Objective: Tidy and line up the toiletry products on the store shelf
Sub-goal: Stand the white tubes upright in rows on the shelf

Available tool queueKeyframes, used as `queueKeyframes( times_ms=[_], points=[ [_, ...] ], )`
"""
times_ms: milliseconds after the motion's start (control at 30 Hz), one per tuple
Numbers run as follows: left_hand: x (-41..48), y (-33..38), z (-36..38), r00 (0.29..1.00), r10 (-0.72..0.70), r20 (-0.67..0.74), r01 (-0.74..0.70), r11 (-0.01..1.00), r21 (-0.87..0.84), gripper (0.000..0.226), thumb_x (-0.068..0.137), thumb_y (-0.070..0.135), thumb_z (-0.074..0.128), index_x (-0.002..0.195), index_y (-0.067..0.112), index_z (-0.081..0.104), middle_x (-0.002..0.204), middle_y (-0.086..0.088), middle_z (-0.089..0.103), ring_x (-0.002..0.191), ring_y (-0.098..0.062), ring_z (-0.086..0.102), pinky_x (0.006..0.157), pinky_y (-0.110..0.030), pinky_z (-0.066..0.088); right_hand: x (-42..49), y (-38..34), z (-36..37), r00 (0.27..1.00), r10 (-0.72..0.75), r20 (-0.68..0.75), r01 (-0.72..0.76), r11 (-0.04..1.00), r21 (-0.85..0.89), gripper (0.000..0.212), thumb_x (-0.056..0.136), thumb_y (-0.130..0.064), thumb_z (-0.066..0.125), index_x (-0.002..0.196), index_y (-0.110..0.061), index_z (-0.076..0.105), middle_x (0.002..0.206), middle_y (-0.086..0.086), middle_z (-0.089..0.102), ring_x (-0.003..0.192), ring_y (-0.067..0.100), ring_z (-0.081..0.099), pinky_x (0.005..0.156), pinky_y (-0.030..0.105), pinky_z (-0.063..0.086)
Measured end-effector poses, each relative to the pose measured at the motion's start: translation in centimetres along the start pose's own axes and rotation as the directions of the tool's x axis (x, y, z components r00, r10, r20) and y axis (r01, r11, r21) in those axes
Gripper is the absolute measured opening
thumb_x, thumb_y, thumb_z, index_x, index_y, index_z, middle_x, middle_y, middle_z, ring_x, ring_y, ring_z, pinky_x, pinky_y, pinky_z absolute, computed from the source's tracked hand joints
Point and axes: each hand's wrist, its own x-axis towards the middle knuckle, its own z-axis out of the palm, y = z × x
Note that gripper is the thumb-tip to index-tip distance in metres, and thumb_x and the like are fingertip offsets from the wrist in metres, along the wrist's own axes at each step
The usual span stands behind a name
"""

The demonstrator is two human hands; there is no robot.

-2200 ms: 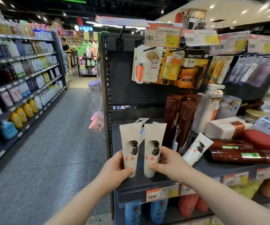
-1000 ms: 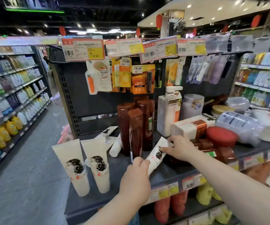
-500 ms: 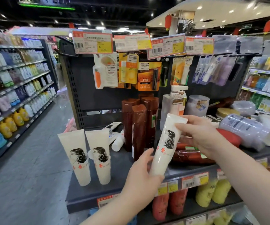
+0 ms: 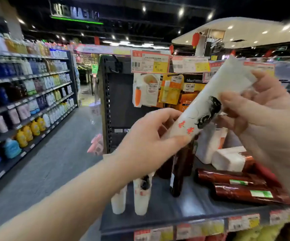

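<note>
Two standing tubes (image 4: 140, 197) sit at the shelf's (image 4: 184, 211) near left, partly hidden behind your left forearm. Upright brown bottles (image 4: 177, 171) stand just right of them, and flat brown bottles (image 4: 236, 185) lie farther right. You hold a tilted white tube (image 4: 203, 108) above the shelf: your left hand (image 4: 151, 136) pinches its lower end and your right hand (image 4: 262, 115) grips its upper part.

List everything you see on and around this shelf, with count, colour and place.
held tube: 1, white with black and red print, tilted in the air above the shelf
standing tubes: 2, white, upright at shelf front left
upright bottles: count unclear, dark brown, behind the tubes
lying bottles: 2, red-brown, shelf right
hanging packs: several, orange, yellow, white, back panel
shelf: 1, dark grey
left hand: holds the tube's lower end
right hand: holds its upper end
</note>
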Motion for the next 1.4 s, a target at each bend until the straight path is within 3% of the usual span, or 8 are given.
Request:
queueKeyframes(
  times_ms=[133, 300, 400, 533, 700, 867, 1167, 1400],
  points=[
    [1.5, -2.5, -5.1, 0.997, 0.072, 0.016, -0.072, 0.997, 0.015, 0.025, 0.077, 0.016, 0.070, 0.095, 0.030, 0.061, 0.084, 0.011, 0.064, 0.068, -0.002, 0.057, 0.062, -0.013, 0.048, 1.2, 1.5, 4.7, 0.978, -0.160, 0.133, 0.162, 0.987, -0.006, 0.029, 0.065, -0.012, 0.072, 0.078, -0.036, 0.065, 0.074, -0.008, 0.071, 0.074, 0.010, 0.070, 0.063, 0.024, 0.057],
    [3.0, -8.0, -10.2, 0.996, -0.021, 0.081, 0.025, 0.999, -0.041, 0.032, 0.073, 0.008, 0.072, 0.097, 0.024, 0.059, 0.093, 0.000, 0.066, 0.088, -0.022, 0.063, 0.080, -0.035, 0.055, 4.7, 5.4, 9.6, 0.979, -0.124, 0.163, 0.163, 0.953, -0.254, 0.024, 0.062, -0.028, 0.074, 0.074, -0.047, 0.064, 0.075, -0.014, 0.065, 0.076, 0.007, 0.063, 0.071, 0.031, 0.059],
    [3.2, -12.0, -11.6, 0.985, -0.098, 0.142, 0.116, 0.985, -0.125, 0.035, 0.064, 0.017, 0.069, 0.092, 0.038, 0.062, 0.090, 0.006, 0.067, 0.088, -0.022, 0.065, 0.084, -0.041, 0.056, 6.4, 7.9, 11.7, 0.988, -0.039, 0.151, 0.104, 0.886, -0.453, 0.014, 0.071, -0.024, 0.073, 0.075, -0.034, 0.064, 0.075, -0.010, 0.063, 0.077, 0.016, 0.059, 0.076, 0.040, 0.056],
    [2.9, -17.0, -11.0, 0.950, -0.196, 0.245, 0.249, 0.946, -0.209, 0.035, 0.068, 0.009, 0.073, 0.092, 0.034, 0.065, 0.089, 0.009, 0.070, 0.088, -0.016, 0.067, 0.089, -0.041, 0.055, 8.1, 11.0, 12.7, 0.968, 0.219, 0.126, -0.092, 0.771, -0.630, 0.018, 0.083, -0.010, 0.066, 0.080, -0.027, 0.061, 0.080, -0.004, 0.064, 0.077, 0.013, 0.063, 0.070, 0.029, 0.058],
    [2.1, -21.3, -8.5, 0.888, -0.237, 0.394, 0.356, 0.897, -0.262, 0.044, 0.059, 0.018, 0.074, 0.097, 0.033, 0.061, 0.101, 0.001, 0.071, 0.095, -0.018, 0.067, 0.091, -0.044, 0.053, 9.4, 12.6, 12.7, 0.833, 0.536, 0.139, -0.193, 0.516, -0.835, 0.010, 0.082, -0.014, 0.068, 0.081, -0.024, 0.068, 0.078, -0.008, 0.067, 0.071, 0.002, 0.064, 0.064, 0.020, 0.057],
    [1.2, -23.5, -6.1, 0.847, -0.206, 0.491, 0.348, 0.912, -0.219, 0.053, 0.062, 0.015, 0.073, 0.106, 0.040, 0.056, 0.103, 0.002, 0.069, 0.097, -0.016, 0.065, 0.090, -0.040, 0.054, 9.3, 13.5, 12.5, 0.652, 0.753, 0.089, -0.239, 0.315, -0.919, 0.008, 0.082, -0.014, 0.068, 0.088, -0.020, 0.070, 0.081, -0.006, 0.071, 0.069, 0.000, 0.065, 0.064, 0.018, 0.056],
    [-0.5, -25.6, -4.3, 0.828, -0.171, 0.534, 0.330, 0.918, -0.218, 0.053, 0.060, 0.021, 0.071, 0.108, 0.036, 0.055, 0.100, 0.000, 0.068, 0.094, -0.018, 0.065, 0.086, -0.040, 0.054, 8.5, 15.3, 12.7, 0.473, 0.879, 0.058, -0.309, 0.227, -0.924, 0.015, 0.080, -0.012, 0.071, 0.079, -0.026, 0.066, 0.068, -0.015, 0.068, 0.066, -0.003, 0.064, 0.065, 0.020, 0.053],
    [-1.4, -25.8, -3.9, 0.866, -0.093, 0.491, 0.229, 0.947, -0.225, 0.045, 0.068, 0.018, 0.076, 0.099, 0.043, 0.054, 0.104, 0.013, 0.063, 0.095, -0.004, 0.059, 0.079, -0.013, 0.047, 8.5, 14.2, 13.5, 0.381, 0.924, 0.038, -0.277, 0.153, -0.949, 0.013, 0.079, -0.016, 0.072, 0.083, -0.027, 0.068, 0.085, -0.004, 0.072, 0.069, -0.002, 0.064, 0.069, 0.022, 0.052]
  ],
)
